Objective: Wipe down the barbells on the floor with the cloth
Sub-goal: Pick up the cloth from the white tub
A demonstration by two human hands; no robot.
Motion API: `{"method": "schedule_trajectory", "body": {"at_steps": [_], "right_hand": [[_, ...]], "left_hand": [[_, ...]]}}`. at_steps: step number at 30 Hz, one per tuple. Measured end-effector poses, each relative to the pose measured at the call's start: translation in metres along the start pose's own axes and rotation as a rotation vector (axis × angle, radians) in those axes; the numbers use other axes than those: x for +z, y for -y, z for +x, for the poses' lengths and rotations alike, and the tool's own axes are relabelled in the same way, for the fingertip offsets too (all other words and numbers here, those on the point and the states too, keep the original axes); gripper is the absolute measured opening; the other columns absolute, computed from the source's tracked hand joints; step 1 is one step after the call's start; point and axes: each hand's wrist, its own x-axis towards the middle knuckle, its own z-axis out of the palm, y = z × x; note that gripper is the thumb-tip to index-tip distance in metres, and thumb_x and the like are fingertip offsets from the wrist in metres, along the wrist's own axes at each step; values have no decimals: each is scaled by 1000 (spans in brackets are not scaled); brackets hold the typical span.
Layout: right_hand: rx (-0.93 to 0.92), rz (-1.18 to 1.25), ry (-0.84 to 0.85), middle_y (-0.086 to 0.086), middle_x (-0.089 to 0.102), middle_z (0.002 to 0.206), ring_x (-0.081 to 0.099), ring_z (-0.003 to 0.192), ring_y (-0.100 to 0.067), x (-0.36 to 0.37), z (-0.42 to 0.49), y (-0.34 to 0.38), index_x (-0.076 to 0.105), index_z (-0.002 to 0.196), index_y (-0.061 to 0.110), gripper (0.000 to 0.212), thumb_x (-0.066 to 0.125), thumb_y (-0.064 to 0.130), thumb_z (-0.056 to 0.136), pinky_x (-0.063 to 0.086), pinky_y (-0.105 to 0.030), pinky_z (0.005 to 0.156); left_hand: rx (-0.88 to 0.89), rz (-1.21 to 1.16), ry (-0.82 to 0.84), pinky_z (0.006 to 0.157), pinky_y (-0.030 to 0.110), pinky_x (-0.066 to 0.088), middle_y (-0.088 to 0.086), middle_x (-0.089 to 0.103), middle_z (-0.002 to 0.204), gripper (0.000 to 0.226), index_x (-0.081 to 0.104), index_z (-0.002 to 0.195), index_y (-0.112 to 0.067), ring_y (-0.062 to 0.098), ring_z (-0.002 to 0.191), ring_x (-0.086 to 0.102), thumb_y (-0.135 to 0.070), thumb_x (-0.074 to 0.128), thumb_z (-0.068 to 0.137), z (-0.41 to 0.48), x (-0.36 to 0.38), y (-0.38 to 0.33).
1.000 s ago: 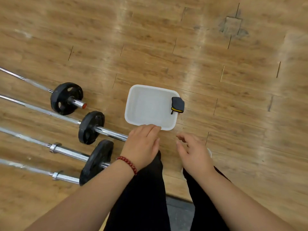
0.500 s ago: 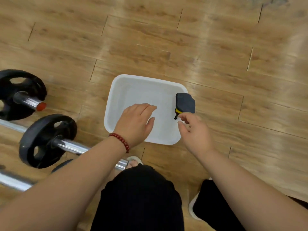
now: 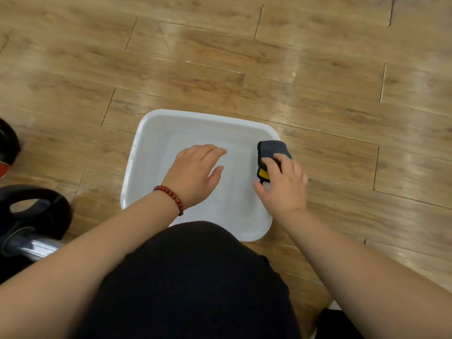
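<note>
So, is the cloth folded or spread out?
Folded: the cloth is a small thick dark pad with a yellow edge, on the basin rim.

White plastic basin (image 3: 208, 114) on glossy wood-plank floor (image 3: 220, 57), red bead bracelet (image 3: 171, 195); black trousers (image 3: 195, 277) nearest the camera

Bright, even light from overhead leaves pale streaks of glare on the glossy brown wood-plank floor (image 3: 305, 69) across the upper middle and right of the frame, and nearly washes out the white rectangular plastic basin (image 3: 146, 148) at centre. The left hand (image 3: 195, 172) and right hand (image 3: 283, 187) throw only faint, soft shadows, and the dark grey and yellow folded cloth (image 3: 272, 149) is fairly sharp. The black round weight plate (image 3: 49, 211) at lower left is smeared, and planks bend and blur toward the right edge.
</note>
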Motion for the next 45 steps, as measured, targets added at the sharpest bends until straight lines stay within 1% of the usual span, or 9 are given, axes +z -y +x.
{"method": "schedule_trajectory", "body": {"at_steps": [3, 7, 12, 19, 23, 27, 34, 39, 45], "right_hand": [[29, -109, 42, -1, 9, 158, 4, 144, -25, 5, 9, 2, 22, 149, 33, 64, 48, 48, 93, 5, -44, 114], [15, -115, 103, -2, -15, 159, -8, 146, -28, 11, 22, 3, 5, 152, 35, 71, 48, 34, 95, 12, -42, 117], [5, -10, 110, 0, -20, 159, -7, 148, -22, 11, 24, 1, 3, 154, 26, 70, 44, 13, 99, 18, -31, 117], [-61, -30, 17, -7, 2, 161, 18, 146, -23, 3, 20, -14, 17, 153, 14, 67, 45, -3, 94, 34, -30, 107], [-268, -22, -192, -28, 58, 125, 65, 96, -45, 2, 16, -20, 62, 119, -6, 66, 74, -22, 56, 56, -50, 67], [-445, -37, -147, -26, 65, 111, 67, 78, -42, -33, -1, -2, 66, 110, -4, 66, 79, -19, 48, 56, -45, 60], [-585, -55, -74, -25, 65, 112, 67, 82, -41, -153, -68, 46, 66, 112, -4, 65, 80, -15, 49, 56, -43, 60], [-627, 12, -70, -21, 61, 116, 64, 89, -40, -249, -128, 79, 53, 118, 6, 42, 40, 3, 79, 58, -44, 61], [-654, 36, -66, -20, 64, 113, 66, 90, -37, -377, -214, 133, 63, 111, 1, 40, 42, 8, 78, 58, -40, 66]], "left_hand": [[-21, -9, 1, 96, 45, 42, 7, 61, 123, 35, 56, 127, -12, 27, 113, 56, -23, 55, 94, -2, 6, 4], [-42, -19, 48, 99, 42, 40, 5, 60, 125, 36, 56, 129, -13, 25, 115, 55, -25, 52, 95, -5, 16, 2], [-23, -22, 23, 95, 41, 44, 5, 64, 119, 33, 59, 124, -13, 25, 110, 60, -23, 57, 93, -8, 29, 4], [-8, -27, -78, 86, 39, 49, 3, 68, 108, 35, 64, 115, -12, 23, 98, 65, -28, 45, 91, -1, 29, 4], [26, 0, -84, 84, 38, 49, 2, 68, 104, 36, 64, 112, -12, 23, 94, 64, -28, 41, 89, -1, 18, 1], [36, 18, -69, 81, 38, 49, 2, 68, 101, 34, 65, 110, -11, 25, 90, 64, -26, 42, 89, -15, -15, -17], [-46, -25, -22, 84, 40, 49, 5, 67, 104, 36, 64, 113, -10, 27, 94, 63, -26, 42, 89, -57, -142, -78], [-72, -58, 29, 84, 40, 50, 4, 67, 105, 37, 63, 114, -10, 26, 94, 63, -27, 41, 89, -97, -255, -128], [-38, -104, 18, 87, 39, 49, 4, 66, 106, 36, 63, 115, -10, 23, 97, 62, -26, 43, 90, -157, -388, -190]]}}
